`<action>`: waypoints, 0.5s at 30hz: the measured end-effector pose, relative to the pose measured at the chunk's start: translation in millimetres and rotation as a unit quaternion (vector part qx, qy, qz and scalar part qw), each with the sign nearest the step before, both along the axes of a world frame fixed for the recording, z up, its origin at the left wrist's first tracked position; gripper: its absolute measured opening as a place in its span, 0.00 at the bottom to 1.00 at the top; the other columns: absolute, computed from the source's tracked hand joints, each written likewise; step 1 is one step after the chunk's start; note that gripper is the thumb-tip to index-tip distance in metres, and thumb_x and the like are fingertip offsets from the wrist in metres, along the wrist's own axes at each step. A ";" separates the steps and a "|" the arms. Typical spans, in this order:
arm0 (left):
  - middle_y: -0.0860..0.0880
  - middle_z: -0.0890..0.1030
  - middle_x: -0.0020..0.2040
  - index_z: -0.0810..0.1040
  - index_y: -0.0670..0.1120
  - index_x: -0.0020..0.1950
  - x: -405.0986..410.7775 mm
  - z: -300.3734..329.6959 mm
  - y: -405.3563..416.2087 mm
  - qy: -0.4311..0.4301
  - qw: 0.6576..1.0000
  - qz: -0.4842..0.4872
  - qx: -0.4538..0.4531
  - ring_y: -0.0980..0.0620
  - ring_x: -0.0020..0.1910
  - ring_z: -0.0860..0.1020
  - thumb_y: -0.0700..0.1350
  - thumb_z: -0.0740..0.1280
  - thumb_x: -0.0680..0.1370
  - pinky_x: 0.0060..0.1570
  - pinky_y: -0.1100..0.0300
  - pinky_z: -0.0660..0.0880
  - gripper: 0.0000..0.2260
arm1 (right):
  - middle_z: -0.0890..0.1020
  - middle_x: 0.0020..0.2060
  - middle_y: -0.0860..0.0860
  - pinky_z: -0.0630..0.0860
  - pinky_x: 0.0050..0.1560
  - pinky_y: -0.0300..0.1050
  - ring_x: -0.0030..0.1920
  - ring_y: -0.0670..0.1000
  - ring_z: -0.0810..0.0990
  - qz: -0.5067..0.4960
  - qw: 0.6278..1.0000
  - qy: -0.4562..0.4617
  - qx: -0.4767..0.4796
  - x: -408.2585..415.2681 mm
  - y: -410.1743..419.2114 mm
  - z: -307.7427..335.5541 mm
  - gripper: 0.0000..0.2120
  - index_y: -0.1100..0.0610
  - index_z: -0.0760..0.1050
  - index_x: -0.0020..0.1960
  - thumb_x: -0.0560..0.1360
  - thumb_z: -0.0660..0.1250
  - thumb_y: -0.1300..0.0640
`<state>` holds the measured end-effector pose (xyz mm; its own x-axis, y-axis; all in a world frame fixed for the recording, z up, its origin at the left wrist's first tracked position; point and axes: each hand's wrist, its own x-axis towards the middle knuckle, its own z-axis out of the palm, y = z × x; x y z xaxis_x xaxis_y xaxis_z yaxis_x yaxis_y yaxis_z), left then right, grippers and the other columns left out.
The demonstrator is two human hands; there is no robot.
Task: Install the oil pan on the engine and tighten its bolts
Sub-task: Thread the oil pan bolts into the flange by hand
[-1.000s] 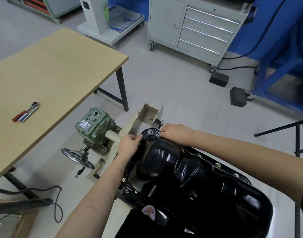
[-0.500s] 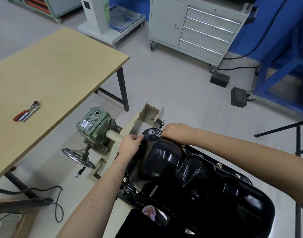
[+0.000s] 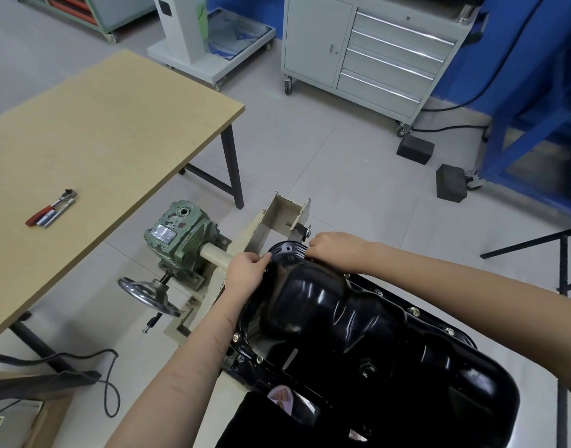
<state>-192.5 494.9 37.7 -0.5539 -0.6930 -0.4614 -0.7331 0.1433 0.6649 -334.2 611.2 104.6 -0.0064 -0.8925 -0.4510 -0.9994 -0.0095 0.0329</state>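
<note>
A glossy black oil pan (image 3: 342, 321) lies on the engine, which is held in a beige stand (image 3: 261, 227). Several bolts (image 3: 415, 311) sit along the pan's flange. My left hand (image 3: 245, 273) has curled fingers pinching at the far left rim of the pan. My right hand (image 3: 334, 248) has its fingers curled down over the far rim, next to the stand's pin; what they pinch is hidden. A ratchet wrench (image 3: 53, 208) with a red handle lies on the wooden table (image 3: 99, 150) to the left.
A green gearbox (image 3: 177, 234) with a handwheel (image 3: 148, 295) sits on the floor left of the stand. A cable (image 3: 109, 383) loops on the floor. A grey tool cabinet (image 3: 374, 50), two black blocks (image 3: 450, 182) and a blue frame (image 3: 536, 140) stand beyond.
</note>
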 end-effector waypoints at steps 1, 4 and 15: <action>0.48 0.66 0.24 0.67 0.44 0.27 -0.1 0.1 0.0 0.000 1.000 -0.001 -0.001 0.52 0.26 0.66 0.51 0.63 0.77 0.26 0.60 0.60 0.21 | 0.76 0.55 0.57 0.71 0.54 0.49 0.58 0.55 0.73 0.002 1.000 0.006 0.001 0.0 -0.2 -0.2 0.12 0.61 0.72 0.58 0.78 0.54 0.64; 0.47 0.66 0.25 0.68 0.43 0.28 0.3 0.3 -0.1 0.000 1.000 -0.005 0.001 0.52 0.26 0.65 0.51 0.63 0.77 0.26 0.59 0.60 0.20 | 0.77 0.55 0.56 0.72 0.52 0.49 0.58 0.55 0.74 -0.001 1.000 0.023 -0.005 1.6 -0.8 -1.2 0.11 0.61 0.71 0.58 0.79 0.53 0.64; 0.48 0.66 0.24 0.66 0.45 0.26 0.5 0.4 -0.2 0.000 1.000 -0.001 -0.002 0.52 0.25 0.65 0.51 0.63 0.77 0.26 0.59 0.59 0.21 | 0.74 0.56 0.56 0.68 0.55 0.46 0.59 0.54 0.70 0.014 1.000 -0.002 -0.014 -1.5 1.6 -1.0 0.12 0.61 0.70 0.59 0.79 0.52 0.63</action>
<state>-192.1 494.7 38.1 -0.5545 -0.6939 -0.4594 -0.7334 0.1466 0.6638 -335.7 612.7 103.6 0.0208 -0.9045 -0.4259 -0.9989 -0.0365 0.0287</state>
